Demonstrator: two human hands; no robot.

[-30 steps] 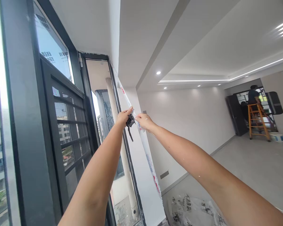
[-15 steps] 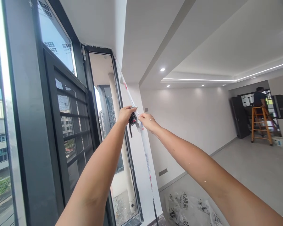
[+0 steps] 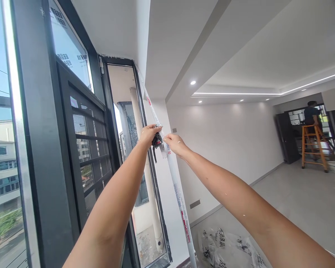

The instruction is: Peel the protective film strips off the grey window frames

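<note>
The left hand (image 3: 147,135) grips a small black tool (image 3: 156,142) against the dark window frame (image 3: 156,193). Just beside it, the right hand (image 3: 175,143) has its fingers (image 3: 167,139) pinched on the white printed protective film strip (image 3: 181,208), which peels off the frame's edge into open room.

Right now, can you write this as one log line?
left hand: grips black tool | right hand: pinches film strip | strip: hangs off window frame | floor: crumpled film

My two arms are bare, no sleeves, and small white paint specks dot my right forearm (image 3: 240,201).
</note>
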